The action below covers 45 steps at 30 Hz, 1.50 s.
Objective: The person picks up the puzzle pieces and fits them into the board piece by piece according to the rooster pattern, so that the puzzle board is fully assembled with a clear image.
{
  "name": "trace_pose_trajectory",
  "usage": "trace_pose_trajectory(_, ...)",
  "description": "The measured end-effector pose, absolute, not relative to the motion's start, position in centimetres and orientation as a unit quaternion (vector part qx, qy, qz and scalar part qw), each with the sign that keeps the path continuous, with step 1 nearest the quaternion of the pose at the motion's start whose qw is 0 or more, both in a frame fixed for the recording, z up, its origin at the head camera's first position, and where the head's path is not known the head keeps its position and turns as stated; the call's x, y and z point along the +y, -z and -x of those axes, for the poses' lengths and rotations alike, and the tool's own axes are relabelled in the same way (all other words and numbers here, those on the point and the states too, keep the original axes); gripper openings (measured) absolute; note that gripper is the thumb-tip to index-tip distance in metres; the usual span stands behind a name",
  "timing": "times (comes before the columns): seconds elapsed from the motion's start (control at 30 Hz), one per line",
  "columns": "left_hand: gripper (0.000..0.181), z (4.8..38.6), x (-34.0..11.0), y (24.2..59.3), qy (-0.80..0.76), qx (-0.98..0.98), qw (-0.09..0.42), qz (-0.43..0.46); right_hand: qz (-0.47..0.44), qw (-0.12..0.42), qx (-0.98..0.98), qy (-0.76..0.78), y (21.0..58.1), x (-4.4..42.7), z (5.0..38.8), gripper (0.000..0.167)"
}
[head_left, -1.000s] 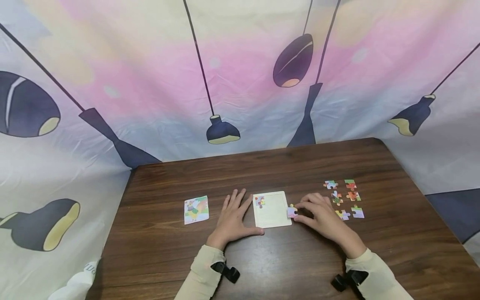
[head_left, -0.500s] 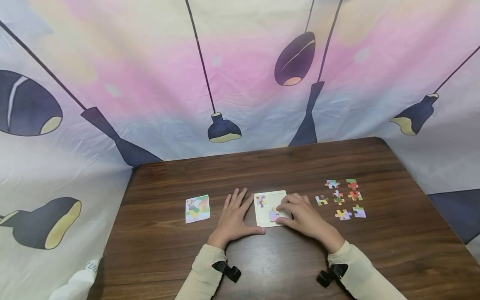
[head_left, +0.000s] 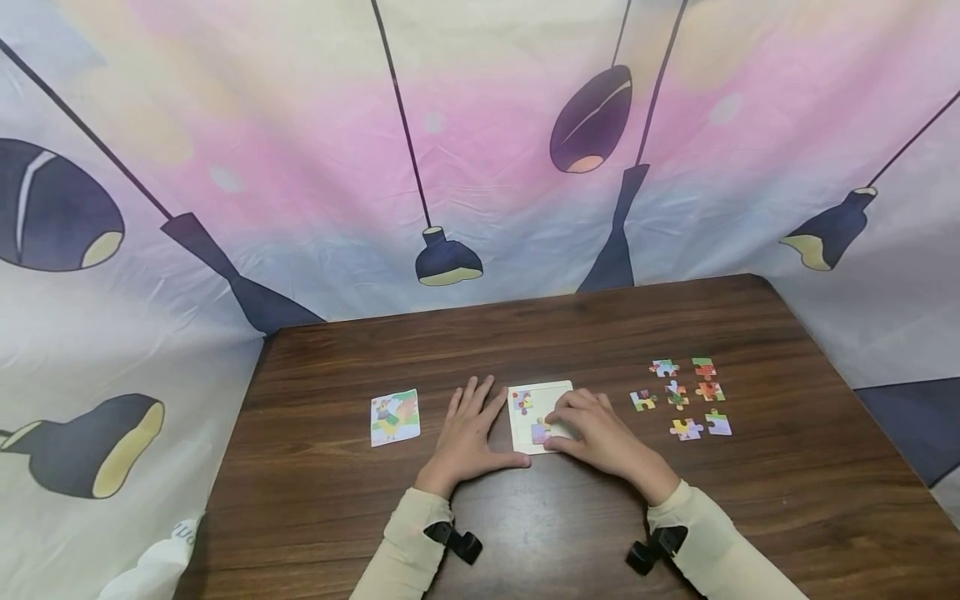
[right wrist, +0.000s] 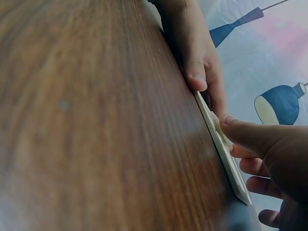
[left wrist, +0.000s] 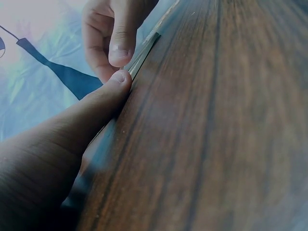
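Puzzle piece (head_left: 538, 432) pinched by our right hand (head_left: 596, 433) over the near side of the tray (head_left: 549, 398), we should settle it level while our spread-fingered left hand (head_left: 467, 435) steadies the edge.

The left grip (head_left: 467, 442) lies splayed while the right grip (head_left: 598, 433) pinches.

I've got a dark wood-grain table (head_left: 562, 517) in head view. On it I see a picture card (head_left: 394, 418) left, pale square tray (head_left: 553, 405) mid, seven loose puzzle pieces (head_left: 677, 395) right
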<state>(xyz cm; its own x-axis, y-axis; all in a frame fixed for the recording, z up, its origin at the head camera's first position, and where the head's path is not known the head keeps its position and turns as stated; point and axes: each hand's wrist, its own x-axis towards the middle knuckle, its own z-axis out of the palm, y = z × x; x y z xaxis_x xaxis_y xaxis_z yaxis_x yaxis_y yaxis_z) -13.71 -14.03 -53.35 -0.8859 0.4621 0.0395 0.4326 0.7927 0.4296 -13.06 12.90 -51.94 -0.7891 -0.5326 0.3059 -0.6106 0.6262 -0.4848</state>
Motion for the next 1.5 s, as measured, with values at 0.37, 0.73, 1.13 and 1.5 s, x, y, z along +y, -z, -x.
trace_pose_trajectory(0.37,0.118,13.7,-14.0,53.3,-0.214,0.947,0.039,-0.236,-0.316,0.051,-0.895,-0.309,52.1,13.0,13.0,0.025)
trace_pose_trajectory(0.73,0.118,13.6,-14.0,53.3,-0.209,0.948,0.025,-0.24,-0.321,0.07,-0.899,-0.29,52.0,12.3,13.0,0.011)
trace_pose_trajectory(1.13,0.117,13.6,-13.9,53.2,-0.218,0.946,0.03,-0.238,-0.346,0.094,-0.893,-0.272,52.1,10.6,13.2,0.006)
trace_pose_trajectory(1.5,0.118,13.6,-13.9,53.4,-0.223,0.946,0.031,-0.231,-0.318,0.133,-0.88,-0.328,52.1,13.1,13.3,0.011)
